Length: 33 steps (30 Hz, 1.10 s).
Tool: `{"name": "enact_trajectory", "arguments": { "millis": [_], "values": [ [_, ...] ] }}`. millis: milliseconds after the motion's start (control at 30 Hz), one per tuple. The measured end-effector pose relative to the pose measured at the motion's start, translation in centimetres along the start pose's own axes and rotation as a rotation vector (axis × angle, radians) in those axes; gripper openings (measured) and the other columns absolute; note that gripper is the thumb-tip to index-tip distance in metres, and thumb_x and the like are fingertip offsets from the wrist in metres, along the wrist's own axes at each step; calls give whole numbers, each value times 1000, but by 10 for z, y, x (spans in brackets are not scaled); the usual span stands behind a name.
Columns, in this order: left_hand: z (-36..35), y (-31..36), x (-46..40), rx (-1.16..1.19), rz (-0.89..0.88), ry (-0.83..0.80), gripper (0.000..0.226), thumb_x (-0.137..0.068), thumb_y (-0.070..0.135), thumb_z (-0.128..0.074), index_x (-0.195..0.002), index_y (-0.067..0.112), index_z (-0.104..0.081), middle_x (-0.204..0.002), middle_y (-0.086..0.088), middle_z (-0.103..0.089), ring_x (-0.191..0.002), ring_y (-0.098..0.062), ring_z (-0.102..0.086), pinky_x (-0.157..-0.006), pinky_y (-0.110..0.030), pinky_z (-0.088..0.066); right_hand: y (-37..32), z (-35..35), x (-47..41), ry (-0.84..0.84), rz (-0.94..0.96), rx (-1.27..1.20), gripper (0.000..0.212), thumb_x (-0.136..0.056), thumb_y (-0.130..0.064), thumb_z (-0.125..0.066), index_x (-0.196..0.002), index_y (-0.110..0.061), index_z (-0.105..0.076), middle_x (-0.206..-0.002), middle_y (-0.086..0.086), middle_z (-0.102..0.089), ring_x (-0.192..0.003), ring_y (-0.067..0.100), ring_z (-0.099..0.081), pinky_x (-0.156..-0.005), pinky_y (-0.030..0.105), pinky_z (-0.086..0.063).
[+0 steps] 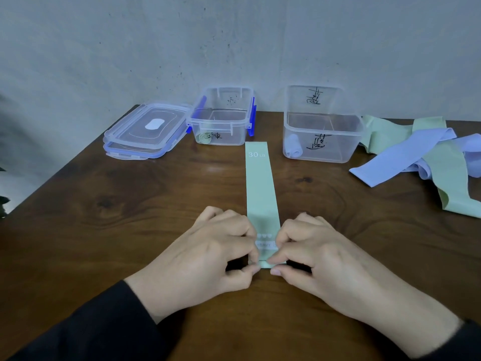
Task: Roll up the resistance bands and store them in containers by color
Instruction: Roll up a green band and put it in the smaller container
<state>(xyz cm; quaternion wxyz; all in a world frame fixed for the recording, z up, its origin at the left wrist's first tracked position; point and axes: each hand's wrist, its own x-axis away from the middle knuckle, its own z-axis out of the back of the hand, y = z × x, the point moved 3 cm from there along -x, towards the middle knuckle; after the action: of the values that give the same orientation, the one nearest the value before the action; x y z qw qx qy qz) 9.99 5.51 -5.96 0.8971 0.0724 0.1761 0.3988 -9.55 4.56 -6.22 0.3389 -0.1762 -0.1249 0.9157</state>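
Two clear lids [145,131] lie stacked at the far left of the green band [261,188], which is the long strip laid flat in the middle of the brown table [130,204]. Closer to the band, still on its left and at its far end, stands a small box [221,118] with blue clips. It is open, and a rolled green band [204,138] sits inside, in its front left corner.

The left hand [208,254] is at the near end of the green band, on its left edge. Its fingers are curled and pinch the band's end. The right hand [315,256] does the same on the right edge. The very end of the band is folded over a little between the two thumbs. Both arms wear dark sleeves.

To the right of the band's far end stands a big box [322,131] with black writing on it. A rolled blue band [293,149] lies inside it, at the left. Farther right of the green band is a loose pile [426,157] of blue and green bands, all tangled on the table.
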Motion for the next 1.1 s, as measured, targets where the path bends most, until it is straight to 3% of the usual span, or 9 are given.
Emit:
{"name": "enact_trajectory", "arguments": {
  "millis": [133,267,367,633,833,933,1100],
  "values": [
    [-1,-2,0,-2,8,-13,8,-89,40,-67,-88,32,-66,-95,19,-54,-94,-3,-51,-93,-27,-37,1,-3,0,8,-24,-76,12,-93,-34,-66,-96,-28,-76,-89,-22,-54,-84,2,-49,-77,24,-51],
    [-2,-1,-1,17,48,6,8,-91,37,-62,-85,32,-65,-90,18,-55,-91,-4,-52,-93,-27,-37,2,1,-2,16,-65,-108,3,-92,-30,-68,-90,-30,-70,-82,-26,-51,-83,2,-54,-76,21,-49],
    [-2,0,-1,31,92,1,11,-90,39,-58,-84,33,-65,-89,19,-55,-92,-6,-52,-93,-26,-36,1,2,-3,18,-99,-126,9,-91,-27,-68,-84,-32,-66,-78,-27,-48,-83,1,-53,-74,14,-43],
    [-1,-4,-1,99,187,20,6,-87,37,-67,-82,33,-65,-93,22,-48,-91,-6,-50,-89,-23,-38,5,-1,-3,23,-123,-132,11,-95,-30,-62,-91,-30,-72,-90,-21,-55,-92,4,-56,-88,23,-47],
    [0,-4,-1,81,179,25,11,-88,41,-61,-85,33,-67,-89,22,-46,-88,-4,-47,-86,-19,-37,4,1,-5,32,-119,-108,7,-94,-29,-63,-89,-31,-66,-84,-25,-50,-85,0,-53,-76,19,-47],
    [1,-4,-1,30,167,14,20,-89,46,-54,-88,33,-70,-90,22,-47,-87,-5,-48,-83,-19,-37,5,0,-4,29,-114,-116,10,-95,-34,-60,-92,-31,-69,-89,-23,-53,-90,1,-55,-81,22,-49],
    [1,-4,0,-36,154,-3,25,-88,53,-52,-96,35,-67,-97,24,-48,-88,-3,-46,-82,-23,-41,9,-1,-4,21,-155,-123,21,-89,-45,-63,-102,-32,-73,-95,-26,-52,-97,-2,-53,-82,14,-44]
  ]
}}
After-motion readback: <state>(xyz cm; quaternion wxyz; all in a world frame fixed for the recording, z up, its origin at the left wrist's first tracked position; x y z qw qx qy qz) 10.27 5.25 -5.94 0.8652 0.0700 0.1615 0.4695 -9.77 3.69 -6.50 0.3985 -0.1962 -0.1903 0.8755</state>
